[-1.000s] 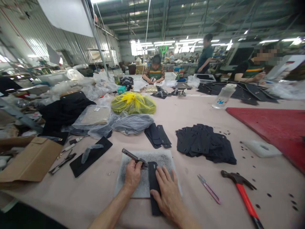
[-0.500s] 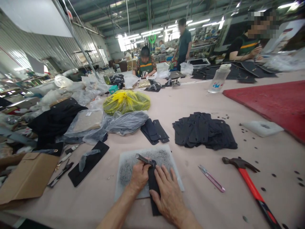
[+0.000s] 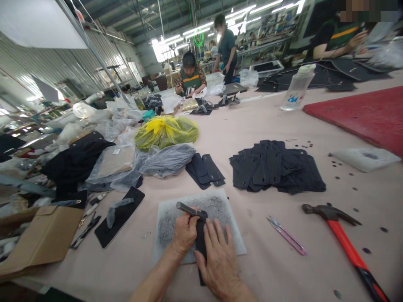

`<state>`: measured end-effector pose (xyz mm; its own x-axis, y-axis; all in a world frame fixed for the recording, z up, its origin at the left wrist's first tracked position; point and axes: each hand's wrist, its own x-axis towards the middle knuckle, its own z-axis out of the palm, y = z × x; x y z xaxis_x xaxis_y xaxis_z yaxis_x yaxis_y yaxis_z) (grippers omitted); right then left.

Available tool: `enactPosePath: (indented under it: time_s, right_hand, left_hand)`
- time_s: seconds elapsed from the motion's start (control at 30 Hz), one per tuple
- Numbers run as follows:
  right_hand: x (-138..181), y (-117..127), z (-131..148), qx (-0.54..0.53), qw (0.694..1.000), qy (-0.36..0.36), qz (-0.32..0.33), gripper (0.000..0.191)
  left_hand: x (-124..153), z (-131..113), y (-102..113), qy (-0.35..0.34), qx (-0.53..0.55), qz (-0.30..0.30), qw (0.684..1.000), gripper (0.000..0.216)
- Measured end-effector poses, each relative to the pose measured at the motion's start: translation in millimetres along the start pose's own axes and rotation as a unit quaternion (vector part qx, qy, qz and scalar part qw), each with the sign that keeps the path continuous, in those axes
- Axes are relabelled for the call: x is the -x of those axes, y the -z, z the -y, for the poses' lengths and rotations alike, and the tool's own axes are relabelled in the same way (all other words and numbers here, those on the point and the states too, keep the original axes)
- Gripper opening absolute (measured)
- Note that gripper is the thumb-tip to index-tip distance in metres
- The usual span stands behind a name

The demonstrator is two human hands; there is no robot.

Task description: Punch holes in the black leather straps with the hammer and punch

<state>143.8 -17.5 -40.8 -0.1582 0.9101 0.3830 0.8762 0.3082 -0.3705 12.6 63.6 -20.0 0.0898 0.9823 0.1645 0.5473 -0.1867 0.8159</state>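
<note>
Closed around a metal punch (image 3: 189, 209) is my left hand (image 3: 185, 230); the tool leans, its lower end at the top of a black strip (image 3: 200, 240). My right hand (image 3: 220, 256) lies flat with fingers stretched out, pressing along the right side of that strip. Beneath both sits a white board (image 3: 234, 235) with a scuffed, dark-speckled surface. The strip's lower end reaches past the board's near edge. To the right lie thread snips (image 3: 287, 235) with pink handles and a claw hammer (image 3: 343, 239) with a red and black handle.
Beyond the board are a pile of black pieces (image 3: 273, 167) and a smaller stack (image 3: 204, 170). Plastic bags, a yellow bag (image 3: 166, 132) and a cardboard box (image 3: 44, 235) crowd the left. A bottle (image 3: 297, 90) and red board (image 3: 362, 113) stand right. Co-workers are at the back.
The view has tilted slightly, so the hammer and snips appear farther right. Both hands keep their places on the strip. The standing person at the back has leaned over.
</note>
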Motion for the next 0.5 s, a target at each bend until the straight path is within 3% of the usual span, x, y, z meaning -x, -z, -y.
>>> enactPosePath:
  time_s: [0.37,0.5]
  right_hand:
    - [-0.2,-2.5,2.2,-0.005,1.000,0.001,-0.015,0.059]
    - [0.4,-1.9,1.5,-0.001,1.000,0.006,-0.010,0.059]
  left_hand:
    - [-2.0,0.8,0.4,-0.016,-0.061,0.039,0.997,0.030]
    - [-2.1,3.3,-3.1,-0.028,-0.081,0.028,0.996,0.029]
